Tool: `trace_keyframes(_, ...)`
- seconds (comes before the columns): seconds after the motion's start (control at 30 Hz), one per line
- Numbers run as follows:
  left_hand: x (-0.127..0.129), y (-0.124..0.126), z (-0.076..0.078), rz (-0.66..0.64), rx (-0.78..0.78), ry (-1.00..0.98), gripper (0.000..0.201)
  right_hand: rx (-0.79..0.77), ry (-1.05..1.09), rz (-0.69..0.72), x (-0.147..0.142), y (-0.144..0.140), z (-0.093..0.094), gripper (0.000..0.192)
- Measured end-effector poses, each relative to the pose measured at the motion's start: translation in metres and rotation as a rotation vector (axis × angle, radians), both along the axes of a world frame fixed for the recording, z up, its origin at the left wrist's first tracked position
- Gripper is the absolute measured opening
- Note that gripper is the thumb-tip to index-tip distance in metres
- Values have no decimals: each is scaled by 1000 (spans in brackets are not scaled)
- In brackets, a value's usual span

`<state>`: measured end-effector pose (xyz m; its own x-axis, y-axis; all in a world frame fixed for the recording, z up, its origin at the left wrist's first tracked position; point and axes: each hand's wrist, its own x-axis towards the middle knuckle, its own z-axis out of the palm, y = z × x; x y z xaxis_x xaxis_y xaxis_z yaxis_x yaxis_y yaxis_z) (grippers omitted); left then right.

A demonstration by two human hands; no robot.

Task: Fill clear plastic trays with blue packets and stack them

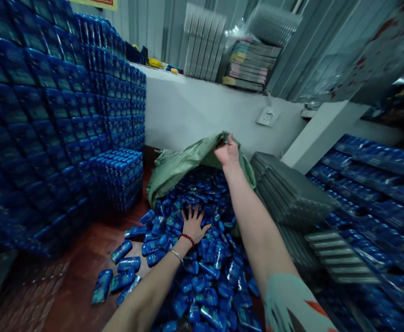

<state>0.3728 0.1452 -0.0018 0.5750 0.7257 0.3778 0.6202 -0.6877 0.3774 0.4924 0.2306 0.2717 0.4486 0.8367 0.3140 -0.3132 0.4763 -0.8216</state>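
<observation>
My left hand (193,226) lies with its fingers spread on a heap of small blue wrapped packs (219,258). A red bead bracelet and a silver bangle circle that wrist. Farther back, my right hand (227,151) is closed on the upper rim of a green woven sack (174,170) and holds its mouth raised. The packs fill the sack's opening and spill out over the reddish surface toward me. Several loose packs (121,250) lie apart at the left of the heap. The inside of the sack is mostly hidden.
Tall stacks of blue packs (49,106) rise at the left, with a lower stack (119,175) beside the sack. Grey plastic trays (291,189) are piled right of it, near more rows of blue packs (377,184). A white ledge with a wall socket (266,117) stands behind.
</observation>
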Motion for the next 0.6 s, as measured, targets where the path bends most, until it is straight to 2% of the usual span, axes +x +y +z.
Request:
trace_keyframes(0.07,-5,-3,0,-30,-20,-43,62,7,63,17,5,-1,7,10)
trace_keyframes(0.17,-19,-2,10,-70,20,-196,54,-117,101,64,7,-17,-6,6)
trace_keyframes(0.23,-30,8,25,49,77,-354,52,-158,90,102,8,-29,-18,7)
trace_keyframes(0.33,-46,45,53,401,96,-548,67,-103,15,156,6,-47,-28,10)
trace_keyframes(0.37,-50,63,62,450,80,-581,70,-75,-41,177,5,-53,-30,12)
trace_keyframes(0.43,-57,99,77,340,-9,-637,51,-57,-220,182,-2,-68,-39,18)
trace_keyframes(0.5,-64,131,88,198,-97,-666,29,-116,-479,70,-11,-87,-55,29)
trace_keyframes(0.57,-70,151,98,122,-131,-676,32,-192,-794,-208,-20,-107,-79,50)
trace_keyframes(0.6,-72,156,102,106,-126,-676,35,-199,-944,-410,-23,-117,-93,58)
